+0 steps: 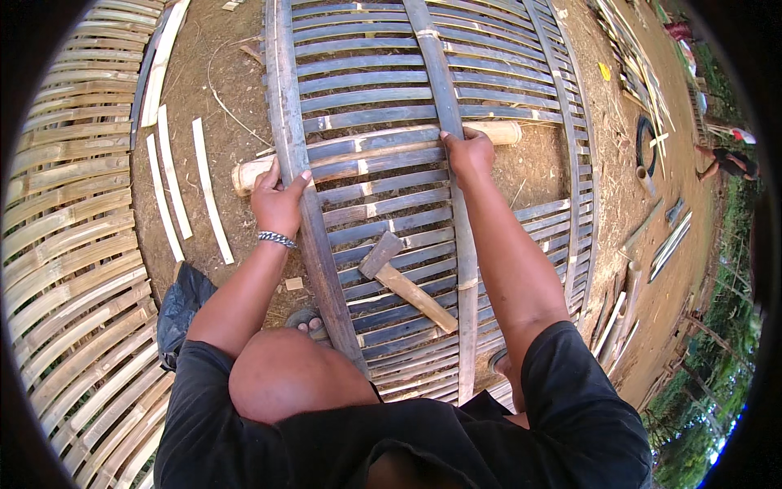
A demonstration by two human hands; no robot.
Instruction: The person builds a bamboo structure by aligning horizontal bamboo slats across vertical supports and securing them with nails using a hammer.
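Note:
A slatted bamboo panel (383, 213) lies in front of me, with long rails across its thin slats. My left hand (278, 204) is closed around its left rail (287, 98), thumb on top and fingers at the outer edge. Further right, my right hand (470, 156) grips the middle rail (436, 69), its fingers partly hidden. Beneath the panel, a thick bamboo pole (498, 132) runs crosswise, its two ends sticking out past my hands. Between the two rails, a hammer with a wooden handle (417, 298) and a blocky head (381, 254) rests on the slats.
Another slatted bamboo panel (77, 236) fills the left side. Pale bamboo strips (210, 191) lie on the dirt beside it, near a black plastic bag (184, 303). At right are a dark coil (645, 140), bamboo pieces (623, 314) and a strip pile (631, 57). Another person (727, 163) is far right.

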